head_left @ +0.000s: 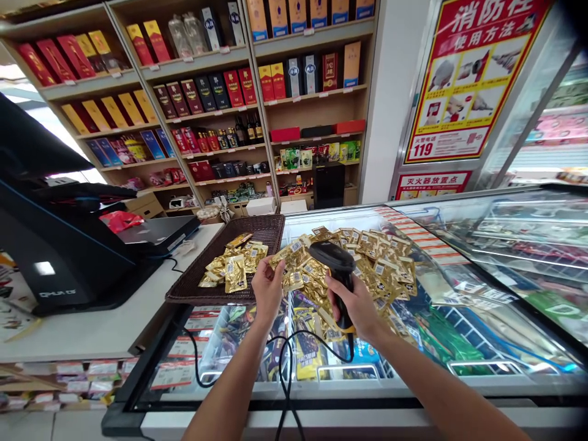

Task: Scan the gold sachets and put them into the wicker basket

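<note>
My right hand (351, 303) is wrapped round the handle of a black barcode scanner (331, 256), whose head points left. In my left hand (269, 283) the thumb and fingers pinch a small gold foil packet (290, 252) with a printed label, just in front of the scanner's head. A heap of similar gold packets (386, 260) lies on the freezer's glass top, behind and right of the scanner. To the left, a brown woven basket (195, 278) holds more gold packets (236, 274). The scanner's black cable (287, 361) loops down between my forearms.
A chest freezer (220, 392) with glass lids and packaged goods inside stands before me. On the left counter (92, 334) are a black checkout terminal (55, 245) and a scale (156, 233). Shelves (211, 58) of boxed goods line the back wall, beside a red poster (475, 79).
</note>
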A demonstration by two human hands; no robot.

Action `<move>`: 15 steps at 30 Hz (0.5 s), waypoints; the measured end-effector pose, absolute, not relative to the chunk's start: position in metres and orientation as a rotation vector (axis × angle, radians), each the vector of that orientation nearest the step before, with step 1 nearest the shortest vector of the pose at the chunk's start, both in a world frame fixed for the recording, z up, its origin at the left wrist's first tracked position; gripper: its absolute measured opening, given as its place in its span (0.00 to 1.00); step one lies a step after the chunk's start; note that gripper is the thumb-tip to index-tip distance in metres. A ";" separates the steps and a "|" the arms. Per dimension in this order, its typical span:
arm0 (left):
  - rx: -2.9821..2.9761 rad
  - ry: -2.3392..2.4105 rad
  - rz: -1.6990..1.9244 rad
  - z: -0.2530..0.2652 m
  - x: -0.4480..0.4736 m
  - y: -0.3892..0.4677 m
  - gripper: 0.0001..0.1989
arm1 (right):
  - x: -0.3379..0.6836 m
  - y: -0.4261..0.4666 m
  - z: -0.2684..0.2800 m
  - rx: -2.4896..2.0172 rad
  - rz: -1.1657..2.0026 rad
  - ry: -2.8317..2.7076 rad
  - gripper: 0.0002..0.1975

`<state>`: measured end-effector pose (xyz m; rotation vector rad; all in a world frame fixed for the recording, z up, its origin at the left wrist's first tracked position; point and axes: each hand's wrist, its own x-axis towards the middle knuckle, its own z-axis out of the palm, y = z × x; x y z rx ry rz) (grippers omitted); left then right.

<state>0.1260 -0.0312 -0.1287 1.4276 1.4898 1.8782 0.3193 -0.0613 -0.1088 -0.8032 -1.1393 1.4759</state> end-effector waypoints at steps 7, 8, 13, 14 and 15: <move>1.420 1.489 1.932 -0.128 0.127 -0.033 0.18 | 0.321 -0.059 -0.113 -0.762 1.521 -1.259 0.18; 1.421 1.487 1.937 -0.129 0.127 -0.032 0.17 | 0.321 -0.060 -0.113 -0.761 1.516 -1.265 0.18; 1.421 1.468 1.936 -0.134 0.128 -0.032 0.16 | 0.321 -0.062 -0.112 -0.776 1.532 -1.213 0.18; 1.415 1.454 1.934 -0.134 0.129 -0.032 0.16 | 0.321 -0.062 -0.111 -0.780 1.539 -1.200 0.18; 1.404 1.435 1.935 -0.133 0.129 -0.033 0.16 | 0.321 -0.062 -0.111 -0.784 1.543 -1.187 0.19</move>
